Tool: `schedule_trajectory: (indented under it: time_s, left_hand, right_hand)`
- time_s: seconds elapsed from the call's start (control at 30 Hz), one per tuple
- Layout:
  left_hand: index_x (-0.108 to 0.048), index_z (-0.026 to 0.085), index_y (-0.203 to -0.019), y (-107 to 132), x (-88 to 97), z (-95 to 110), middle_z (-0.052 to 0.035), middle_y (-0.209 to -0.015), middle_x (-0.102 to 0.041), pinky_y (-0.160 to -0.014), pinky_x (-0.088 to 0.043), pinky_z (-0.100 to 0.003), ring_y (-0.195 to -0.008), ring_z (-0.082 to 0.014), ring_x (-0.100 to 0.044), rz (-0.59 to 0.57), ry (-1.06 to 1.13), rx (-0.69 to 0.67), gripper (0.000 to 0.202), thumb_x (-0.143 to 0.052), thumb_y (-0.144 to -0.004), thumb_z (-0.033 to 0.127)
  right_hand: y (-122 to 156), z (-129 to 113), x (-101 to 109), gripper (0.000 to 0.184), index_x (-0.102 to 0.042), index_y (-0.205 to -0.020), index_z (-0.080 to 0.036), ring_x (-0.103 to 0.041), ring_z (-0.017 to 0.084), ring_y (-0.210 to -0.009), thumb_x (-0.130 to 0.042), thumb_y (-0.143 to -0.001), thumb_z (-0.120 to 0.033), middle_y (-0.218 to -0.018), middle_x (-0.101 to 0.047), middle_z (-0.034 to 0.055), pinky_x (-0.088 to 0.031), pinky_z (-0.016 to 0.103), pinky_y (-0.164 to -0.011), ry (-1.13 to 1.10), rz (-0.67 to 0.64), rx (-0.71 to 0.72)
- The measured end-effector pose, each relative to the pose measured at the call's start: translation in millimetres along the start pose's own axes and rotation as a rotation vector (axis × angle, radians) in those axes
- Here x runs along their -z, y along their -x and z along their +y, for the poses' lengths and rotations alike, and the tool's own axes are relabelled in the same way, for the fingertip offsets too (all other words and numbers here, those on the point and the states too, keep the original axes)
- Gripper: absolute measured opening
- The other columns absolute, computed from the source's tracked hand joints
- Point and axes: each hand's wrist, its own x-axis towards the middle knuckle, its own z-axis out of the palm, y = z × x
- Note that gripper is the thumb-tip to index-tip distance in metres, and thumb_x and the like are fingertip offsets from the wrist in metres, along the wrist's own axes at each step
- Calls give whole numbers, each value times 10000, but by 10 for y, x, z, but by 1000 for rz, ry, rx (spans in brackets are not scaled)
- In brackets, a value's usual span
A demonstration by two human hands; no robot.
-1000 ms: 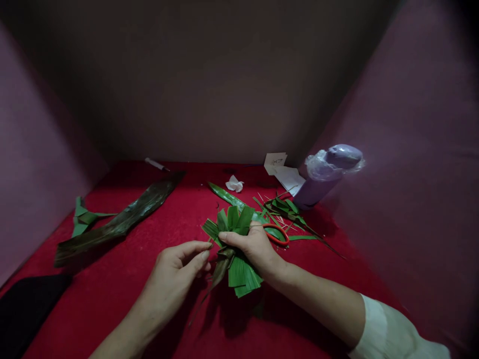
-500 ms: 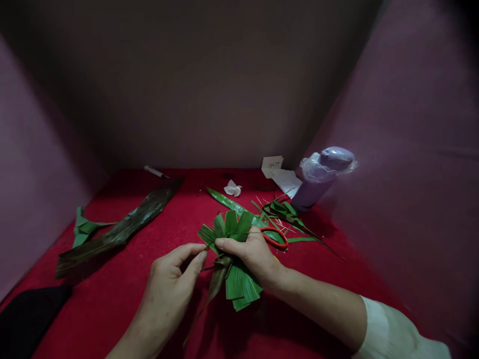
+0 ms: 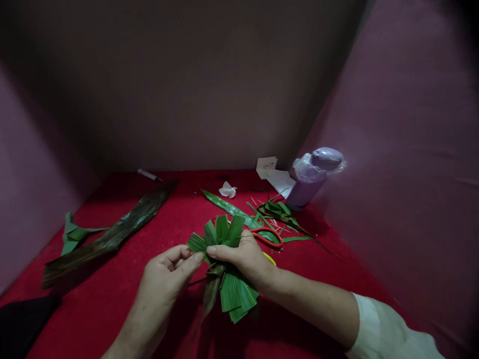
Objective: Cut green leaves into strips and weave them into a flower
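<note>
the right hand (image 3: 251,262) clamps a fan-shaped bundle of green leaf strips (image 3: 231,293) while the left hand (image 3: 168,276) pinches its edge above the red cloth-covered tabletop (image 3: 108,294).

Between the left hand (image 3: 162,281) and the right hand (image 3: 252,259) is a fanned green leaf bundle (image 3: 231,291). Left of the left hand lies a long dark-green leaf (image 3: 123,227); beyond the right hand, a red looped handle (image 3: 281,243) and, farther right, a purple cylindrical container (image 3: 304,193).
</note>
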Motion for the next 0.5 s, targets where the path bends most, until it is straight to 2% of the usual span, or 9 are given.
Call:
schedule_trajectory:
  time_s: [0.07,0.1,0.2,0.27,0.37,0.5]
  left_hand:
    - [-522,151,-518,-5,4,-5,88,-415,-397,-353,-247,-146,-375,-36,-296,15,25,21,332,-767,-570,368]
    - [-538,151,-525,-7,4,-6,77,-423,-433,-366,-289,-152,-383,-46,-340,8,45,29,316,-770,-567,360]
    - [-643,151,-637,-9,-3,-5,14,-561,-611,-551,-472,-227,-526,-121,-549,-75,124,57,210,-760,-595,320]
    - [-684,155,-709,0,-11,3,-15,-652,-671,-660,-498,-273,-639,-164,-614,-110,147,70,180,-746,-622,300]
    - [-702,153,-717,27,-20,25,-27,-662,-688,-645,-498,-278,-649,-179,-627,-85,129,71,183,-745,-622,304]
    - [-695,140,-642,65,-29,55,-20,-575,-661,-576,-495,-287,-557,-181,-609,-37,67,51,208,-749,-592,335]
  right_hand:
    - [-6,8,3,183,-607,-661,-127,-528,72,-490,-753,-564,-181,-602,-618,-23,-447,200,-512,-4,-42,5]
    - [-7,14,4,179,-611,-662,-128,-528,71,-497,-753,-565,-182,-609,-617,-24,-444,197,-516,-9,-66,16]
    - [-5,29,4,190,-624,-700,-148,-533,73,-526,-753,-565,-181,-638,-618,-33,-441,192,-526,-26,-104,42]
    - [1,34,4,178,-624,-704,-156,-528,72,-538,-746,-576,-176,-643,-609,-38,-439,188,-529,-20,-118,61]
    - [5,37,4,160,-629,-704,-157,-529,74,-542,-740,-592,-186,-646,-606,-32,-438,191,-531,-3,-128,70]
    - [5,42,4,185,-631,-711,-156,-520,73,-525,-751,-578,-200,-633,-601,-37,-428,188,-514,-5,-119,77]
